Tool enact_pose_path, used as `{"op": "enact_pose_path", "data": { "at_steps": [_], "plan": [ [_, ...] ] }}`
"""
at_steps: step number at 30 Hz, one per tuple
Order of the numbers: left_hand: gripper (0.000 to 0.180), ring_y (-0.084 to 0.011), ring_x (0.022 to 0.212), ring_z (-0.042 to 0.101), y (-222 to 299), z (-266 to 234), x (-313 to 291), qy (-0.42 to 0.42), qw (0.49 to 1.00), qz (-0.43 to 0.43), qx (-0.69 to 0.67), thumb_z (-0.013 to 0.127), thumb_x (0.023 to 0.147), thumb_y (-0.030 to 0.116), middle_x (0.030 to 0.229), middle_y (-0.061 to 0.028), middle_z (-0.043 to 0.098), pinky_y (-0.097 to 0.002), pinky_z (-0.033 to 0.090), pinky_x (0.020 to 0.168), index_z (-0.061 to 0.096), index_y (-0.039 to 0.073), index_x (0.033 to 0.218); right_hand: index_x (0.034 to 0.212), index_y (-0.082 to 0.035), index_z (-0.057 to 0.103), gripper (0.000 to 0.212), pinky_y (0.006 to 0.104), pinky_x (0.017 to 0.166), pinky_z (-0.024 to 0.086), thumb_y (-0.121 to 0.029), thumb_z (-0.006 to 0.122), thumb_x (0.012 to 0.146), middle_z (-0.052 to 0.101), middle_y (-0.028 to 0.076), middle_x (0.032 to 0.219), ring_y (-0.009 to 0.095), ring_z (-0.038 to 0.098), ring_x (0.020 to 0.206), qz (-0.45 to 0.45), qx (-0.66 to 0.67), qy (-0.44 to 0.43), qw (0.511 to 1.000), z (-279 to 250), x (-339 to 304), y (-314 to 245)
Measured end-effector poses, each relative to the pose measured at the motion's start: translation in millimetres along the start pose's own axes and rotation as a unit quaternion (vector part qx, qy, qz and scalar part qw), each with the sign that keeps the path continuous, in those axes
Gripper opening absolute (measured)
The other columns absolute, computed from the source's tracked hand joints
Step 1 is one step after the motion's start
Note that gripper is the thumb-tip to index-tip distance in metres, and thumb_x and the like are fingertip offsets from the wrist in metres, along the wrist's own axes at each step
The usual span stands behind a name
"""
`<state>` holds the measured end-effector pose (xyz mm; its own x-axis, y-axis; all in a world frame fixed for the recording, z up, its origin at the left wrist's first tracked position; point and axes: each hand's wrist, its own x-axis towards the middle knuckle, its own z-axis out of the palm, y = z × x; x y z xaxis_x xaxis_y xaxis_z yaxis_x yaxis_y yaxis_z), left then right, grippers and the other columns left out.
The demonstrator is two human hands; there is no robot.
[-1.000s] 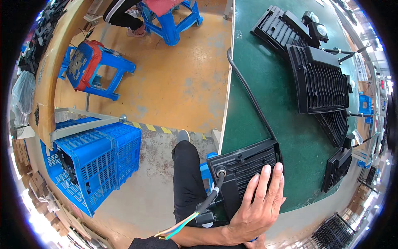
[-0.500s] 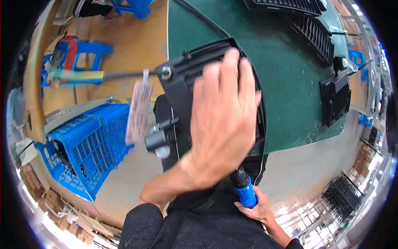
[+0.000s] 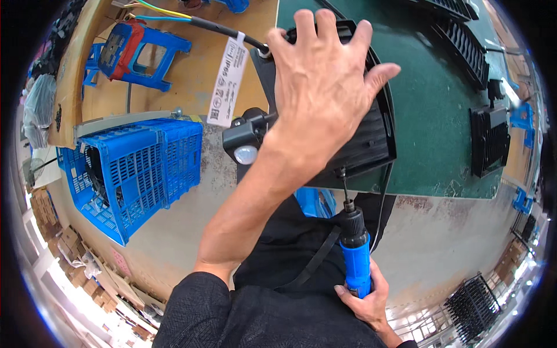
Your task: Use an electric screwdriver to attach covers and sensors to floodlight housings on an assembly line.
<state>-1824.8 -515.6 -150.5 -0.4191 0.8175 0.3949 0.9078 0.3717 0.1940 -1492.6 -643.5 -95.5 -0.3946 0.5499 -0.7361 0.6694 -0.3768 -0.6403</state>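
Note:
A black finned floodlight lies at the green table's near edge. My left hand spreads over its back, fingers apart, palm hiding much of it. In my right hand is a blue electric screwdriver, pointing up and away. Its bit reaches the near side of the floodlight, at a small bracket or screw. A black sensor head with a white dome sticks out on the left. From the floodlight's far left corner runs a black cable with bare coloured wires and a white printed tag.
More black floodlights lie along the right side of the green table. A blue plastic crate stands at the left, holding dark parts. Beyond it is a blue stool with red cloth. A dark rack stands at lower right.
The screwdriver has risen to the floodlight's near side, its bit now visible. My left hand has spread its fingers wider. The floodlight, cable and tag have shifted up in view.

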Motion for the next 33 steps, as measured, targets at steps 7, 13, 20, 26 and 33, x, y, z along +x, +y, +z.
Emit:
{"op": "enact_pose_path", "data": {
  "at_steps": [7, 13, 20, 26, 33],
  "plan": [
    [0.059, -0.0314, 0.112, 0.05, 5, 10, 3, 0.027, 0.998, -0.053, -0.016, 0.063, 0.09, 0.064, 0.111, -0.0142, 0.06, -0.0536, 0.038, 0.098, 0.071, 0.018, 0.126, 0.153, 0.004, 0.039, 0.097, 0.0357, 0.091, 0.054, -0.021, 0.09, 0.075, 0.071, 0.016, 0.115, 0.02, 0.069, 0.1, -0.003, 0.05, 0.035, 0.998, -1, -7, -4],
    [0.05, -0.0342, 0.115, 0.052, 5, 3, 3, 0.037, 0.999, -0.028, -0.025, 0.069, 0.094, 0.048, 0.116, -0.0166, 0.061, -0.0506, 0.04, 0.099, 0.07, 0.011, 0.126, 0.153, 0.005, 0.039, 0.095, 0.036, 0.09, 0.055, -0.021, 0.089, 0.076, 0.071, 0.019, 0.115, 0.022, 0.07, 0.099, -0.012, -0.031, 0.019, 0.999, -7, -2, -10],
    [0.04, -0.0341, 0.115, 0.057, -7, -7, -11, 0.145, 0.962, 0.025, -0.231, 0.07, 0.098, 0.031, 0.121, -0.0174, 0.065, -0.045, 0.045, 0.1, 0.07, 0.007, 0.129, 0.148, 0.005, 0.044, 0.089, 0.0361, 0.087, 0.056, -0.019, 0.089, 0.075, 0.074, 0.018, 0.107, 0.023, 0.073, 0.092, -0.053, -0.027, -0.027, 0.998, -19, 8, -9],
    [0.031, -0.0334, 0.104, 0.069, -3, -62, -122, 0.076, 0.919, -0.014, -0.388, 0.054, 0.093, -0.013, 0.113, -0.0233, 0.069, -0.04, 0.056, 0.091, 0.065, -0.008, 0.122, 0.144, 0.006, 0.049, 0.086, 0.0369, 0.089, 0.057, -0.018, 0.09, 0.073, 0.074, 0.021, 0.11, 0.025, 0.074, 0.096, -0.125, -0.07, 0.012, 0.99, -18, 19, -10],
    [0.054, -0.0223, 0.085, 0.071, 52, -86, -190, -0.274, 0.658, -0.302, -0.632, 0.083, 0.087, 0.018, 0.104, -0.0156, 0.072, -0.0318, 0.058, 0.075, 0.061, -0.003, 0.132, 0.145, 0.007, 0.047, 0.087, 0.0395, 0.093, 0.056, -0.016, 0.09, 0.072, 0.071, 0.024, 0.119, 0.03, 0.073, 0.104, -0.123, -0.105, 0.03, 0.986, -13, 15, -3]
  ]
}}
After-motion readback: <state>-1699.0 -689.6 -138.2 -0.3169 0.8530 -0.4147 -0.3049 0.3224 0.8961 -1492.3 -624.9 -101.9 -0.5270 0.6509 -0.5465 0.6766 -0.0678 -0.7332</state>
